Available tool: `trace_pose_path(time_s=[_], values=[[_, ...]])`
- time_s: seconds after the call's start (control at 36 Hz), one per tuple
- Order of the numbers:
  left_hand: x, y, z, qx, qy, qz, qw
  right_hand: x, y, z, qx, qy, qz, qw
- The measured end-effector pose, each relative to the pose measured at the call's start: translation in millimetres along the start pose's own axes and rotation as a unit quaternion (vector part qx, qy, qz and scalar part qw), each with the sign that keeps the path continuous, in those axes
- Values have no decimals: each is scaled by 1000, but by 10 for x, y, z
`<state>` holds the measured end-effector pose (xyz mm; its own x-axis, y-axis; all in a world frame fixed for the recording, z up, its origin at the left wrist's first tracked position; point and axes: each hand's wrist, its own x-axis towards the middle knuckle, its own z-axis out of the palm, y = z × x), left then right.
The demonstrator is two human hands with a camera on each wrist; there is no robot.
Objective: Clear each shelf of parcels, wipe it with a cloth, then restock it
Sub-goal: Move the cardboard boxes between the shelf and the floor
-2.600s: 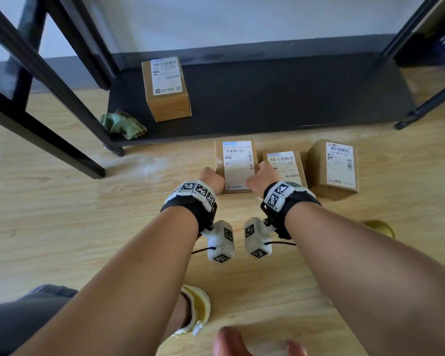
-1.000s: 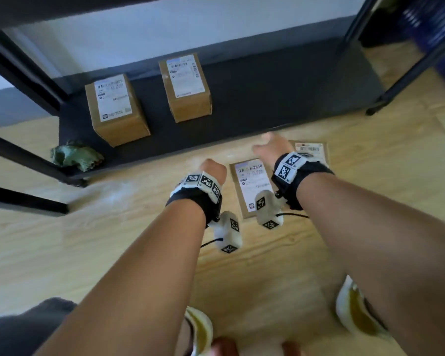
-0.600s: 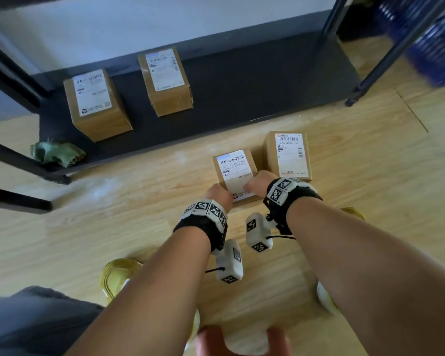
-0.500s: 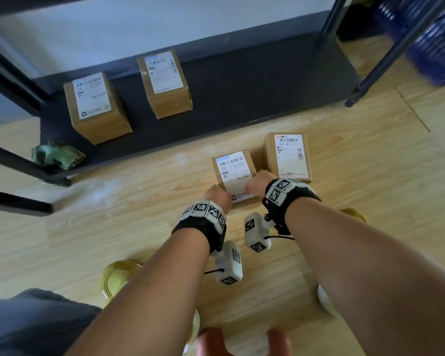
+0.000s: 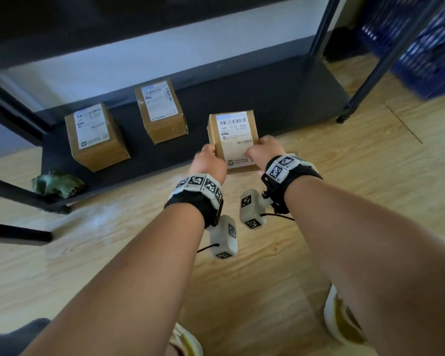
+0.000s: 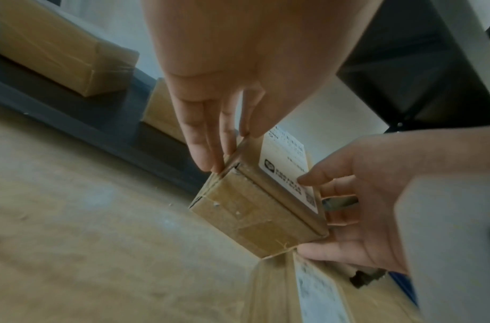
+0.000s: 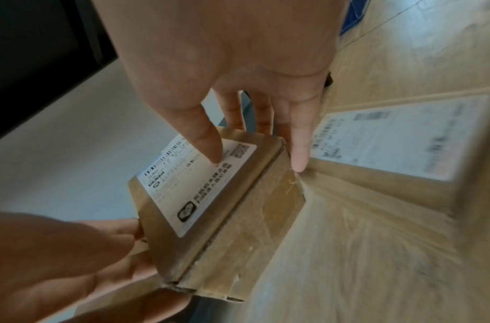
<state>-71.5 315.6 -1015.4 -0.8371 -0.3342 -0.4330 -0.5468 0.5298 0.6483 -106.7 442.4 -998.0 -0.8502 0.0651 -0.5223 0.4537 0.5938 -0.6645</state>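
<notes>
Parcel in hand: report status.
Left hand and right hand grip parcel by its sides, above shelf edge. Two parcels shelved. One parcel on floor. Path clear.

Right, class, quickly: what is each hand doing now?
Left hand: holding the parcel by its left side.
Right hand: holding the same parcel's right side.

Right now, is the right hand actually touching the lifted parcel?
Touching. The right wrist view shows the right hand with its thumb on the label and fingers down the far side of the parcel; the left wrist view agrees.
</notes>
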Motion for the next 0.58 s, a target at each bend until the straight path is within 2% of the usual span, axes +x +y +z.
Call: trace_pose_path(time_s=[0.17,0.33,0.58], values=[[466,213,-112,-58,-41,-8,997,325,-360,-61,-39,10,-21,999],[942,200,-122,-158,-13,-24,987,675,-664,21,-39,0,-62,997],[1655,210,-90,-207,4,-24,978,1340,-898,66,-62,2,-66,996]])
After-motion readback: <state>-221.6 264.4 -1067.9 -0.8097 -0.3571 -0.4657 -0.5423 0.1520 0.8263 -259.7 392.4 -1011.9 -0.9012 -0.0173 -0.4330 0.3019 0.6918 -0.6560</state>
